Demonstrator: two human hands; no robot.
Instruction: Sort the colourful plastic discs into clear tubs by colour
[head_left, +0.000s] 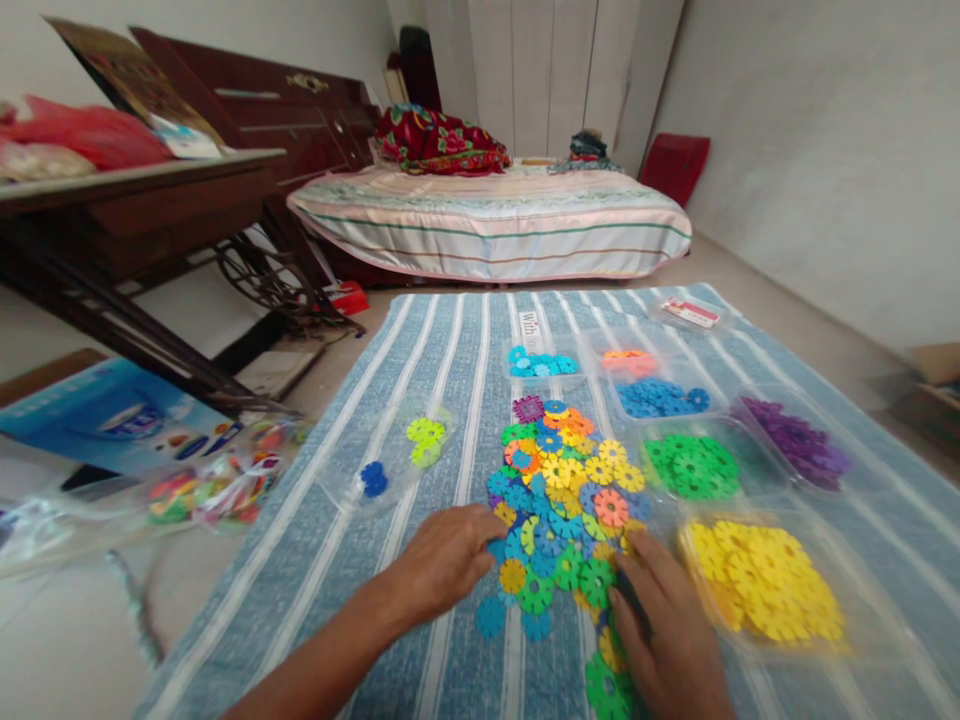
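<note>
A loose heap of multicoloured notched plastic discs [562, 490] lies on the striped cloth, in yellow, blue, green and orange. At its left edge is my left hand [446, 560], fingers pinched together on a blue disc [496, 549], partly hidden by the fingertips. My right hand [667, 625] rests at the heap's right side with its fingers curled. A dark strip [634, 598] shows between its thumb and fingers; what it is I cannot tell. Just beyond the right hand stands a clear tub of yellow discs [765, 580].
Clear tubs hold green discs [690, 465], purple discs [795, 440], blue discs [660, 397], light-blue discs [541, 363] and orange discs [628, 362]. A clear tray [341, 465] at left holds lime and dark-blue discs. A lidded box [690, 312] sits at the far right corner.
</note>
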